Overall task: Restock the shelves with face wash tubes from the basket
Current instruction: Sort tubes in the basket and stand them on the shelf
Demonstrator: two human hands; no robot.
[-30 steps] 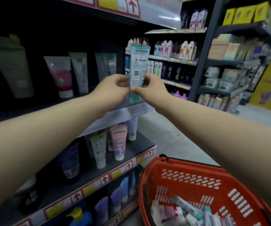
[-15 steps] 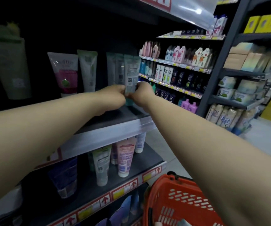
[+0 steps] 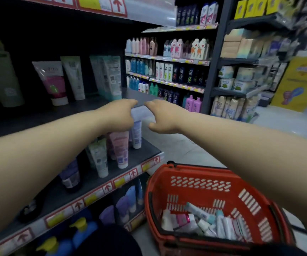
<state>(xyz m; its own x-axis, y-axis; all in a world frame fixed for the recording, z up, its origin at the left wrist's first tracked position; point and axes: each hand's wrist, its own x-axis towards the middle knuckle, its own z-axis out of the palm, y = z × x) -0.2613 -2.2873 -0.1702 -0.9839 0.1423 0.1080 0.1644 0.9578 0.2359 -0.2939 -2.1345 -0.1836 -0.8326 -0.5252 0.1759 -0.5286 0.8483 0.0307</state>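
Note:
The pale teal face wash tube [image 3: 113, 76] stands upright on the dark middle shelf [image 3: 86, 108], rightmost in a row of tubes. Both hands are off it, hovering in front of the shelf's edge. My left hand [image 3: 120, 115] and my right hand [image 3: 161, 116] hold nothing, their fingers loosely curled and pointing down. The red basket [image 3: 195, 174] sits on the floor at the lower right, with several face wash tubes [image 3: 206, 224] lying in it.
More tubes stand on the same shelf: a pink-and-white one [image 3: 52, 82], a green-white one [image 3: 74, 76] and a large green one [image 3: 3, 80]. The shelf below [image 3: 112, 178] carries pink, white and purple tubes. Across the aisle stand shelves of bottles [image 3: 167, 69].
Both hands set the teal tube onto the middle shelf beside the others, let go and drew back toward me. The camera tilted down, bringing the basket into view again.

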